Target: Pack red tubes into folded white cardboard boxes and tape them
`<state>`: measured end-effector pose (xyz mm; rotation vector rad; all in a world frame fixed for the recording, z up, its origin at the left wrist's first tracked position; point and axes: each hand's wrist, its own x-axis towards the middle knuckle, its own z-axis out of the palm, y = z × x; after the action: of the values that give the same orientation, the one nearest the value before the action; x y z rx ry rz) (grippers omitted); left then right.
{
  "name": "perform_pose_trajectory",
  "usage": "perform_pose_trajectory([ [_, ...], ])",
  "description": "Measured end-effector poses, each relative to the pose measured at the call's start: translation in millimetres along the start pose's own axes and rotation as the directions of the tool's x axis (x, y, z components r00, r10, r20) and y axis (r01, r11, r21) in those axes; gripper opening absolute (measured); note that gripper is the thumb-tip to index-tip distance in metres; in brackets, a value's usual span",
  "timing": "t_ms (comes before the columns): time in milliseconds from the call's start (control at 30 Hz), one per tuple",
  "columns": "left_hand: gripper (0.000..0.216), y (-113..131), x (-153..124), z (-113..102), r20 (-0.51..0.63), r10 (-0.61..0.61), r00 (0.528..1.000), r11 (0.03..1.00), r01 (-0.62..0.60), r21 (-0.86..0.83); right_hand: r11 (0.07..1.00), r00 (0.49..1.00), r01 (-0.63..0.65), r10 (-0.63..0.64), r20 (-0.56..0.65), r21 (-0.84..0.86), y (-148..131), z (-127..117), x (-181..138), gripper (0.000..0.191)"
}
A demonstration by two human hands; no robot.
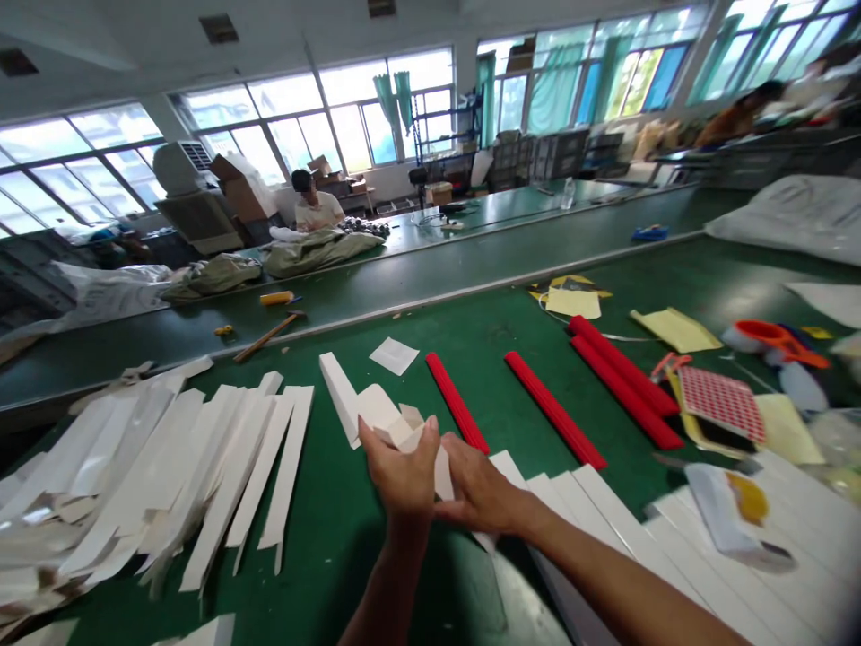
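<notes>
Green felt-like table top fills the near view, with windows along the far wall. Far left of the half-folded white carton lies a loose heap of flat white strips, fanned out and overlapping. Beyond the carton to the left, on the next table, a person sits behind bundled cloth.

The carton is at the middle of the near table, raised just off the surface and held by both hands. The left hand wraps its near end, fingers curled and thumb up against the card. The right hand touches the left hand and grips the carton's right side, fingers closed on it.

Just right of the carton lies a red rod, then a second one, then a pair touching each other. Right of and nearer than the carton, flat white cards lie in an overlapping row. Far right sits a red-dotted sheet.
</notes>
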<state>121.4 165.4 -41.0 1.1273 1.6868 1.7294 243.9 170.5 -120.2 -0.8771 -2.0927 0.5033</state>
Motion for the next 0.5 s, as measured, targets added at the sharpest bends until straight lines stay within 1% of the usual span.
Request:
perform_pose_trajectory([
  [33,0.077,-4.8,2.0,-1.0,-0.001,0.032,0.999,0.999,-0.032,0.029,0.994,0.989,-0.030,0.014,0.150,0.101,12.2,-15.6,3.2,0.038],
  [67,0.071,-8.8,2.9,-2.5,0.009,0.058,0.998,0.997,-0.059,0.056,0.982,0.967,-0.109,0.068,0.244,0.157,27.4,-31.4,6.8,0.034],
  [100,0.067,-11.8,2.6,-4.2,0.027,0.072,0.997,0.994,-0.074,0.079,0.962,0.947,-0.234,0.193,0.257,0.142,45.5,-46.6,10.3,0.032],
  [133,0.065,-13.4,0.8,-6.0,0.049,0.071,0.996,0.992,-0.075,0.101,0.918,0.911,-0.394,0.383,0.154,0.047,65.6,-60.5,13.4,0.035],
  [167,0.065,-13.7,-2.5,-7.5,0.082,0.052,0.995,0.991,-0.062,0.121,0.812,0.818,-0.575,0.574,-0.039,-0.098,86.8,-72.5,15.7,0.037],
  [200,0.068,-12.9,-7.0,-8.8,0.106,0.027,0.994,0.990,-0.041,0.135,0.632,0.673,-0.739,0.698,-0.243,-0.231,107.9,-82.5,16.9,0.042],
  [233,0.073,-11.4,-12.5,-9.6,0.122,0.007,0.993,0.990,-0.024,0.139,0.436,0.534,-0.843,0.749,-0.393,-0.315,127.5,-90.5,16.8,0.050],
  [267,0.079,-9.4,-18.7,-10.0,0.132,-0.002,0.991,0.991,-0.015,0.134,0.286,0.434,-0.889,0.773,-0.463,-0.357,144.6,-96.9,15.5,0.056],
  [300,0.084,-7.4,-24.9,-9.9,0.138,-0.005,0.990,0.992,-0.013,0.126,0.193,0.371,-0.905,0.796,-0.478,-0.379,158.3,-102.1,13.4,0.057],
  [333,0.089,-5.6,-30.6,-9.7,0.155,-0.008,0.988,0.993,-0.011,0.120,0.159,0.338,-0.908,0.826,-0.451,-0.388,168.0,-106.9,10.8,0.052],
  [367,0.092,-4.1,-35.4,-9.3,0.177,-0.013,0.984,0.993,-0.008,0.116,0.165,0.328,-0.908,0.853,-0.405,-0.386,173.6,-111.8,8.3,0.043],
  [400,0.094,-2.8,-38.8,-9.0,0.206,-0.016,0.978,0.994,-0.007,0.113,0.187,0.331,-0.906,0.872,-0.361,-0.381,175.0,-117.3,6.2,0.033],
  [433,0.096,-1.6,-40.8,-8.9,0.233,-0.012,0.972,0.994,-0.014,0.109,0.213,0.344,-0.902,0.881,-0.326,-0.376,172.6,-124.0,4.7,0.025],
  [467,0.097,-0.3,-41.3,-9.2,0.246,0.009,0.969,0.994,-0.036,0.106,0.255,0.373,-0.894,0.879,-0.297,-0.368,166.7,-132.0,4.0,0.021],
  [500,0.098,1.1,-40.5,-10.0,0.247,0.046,0.968,0.992,-0.073,0.103,0.306,0.413,-0.881,0.869,-0.272,-0.361,157.6,-141.6,4.0,0.021],
])
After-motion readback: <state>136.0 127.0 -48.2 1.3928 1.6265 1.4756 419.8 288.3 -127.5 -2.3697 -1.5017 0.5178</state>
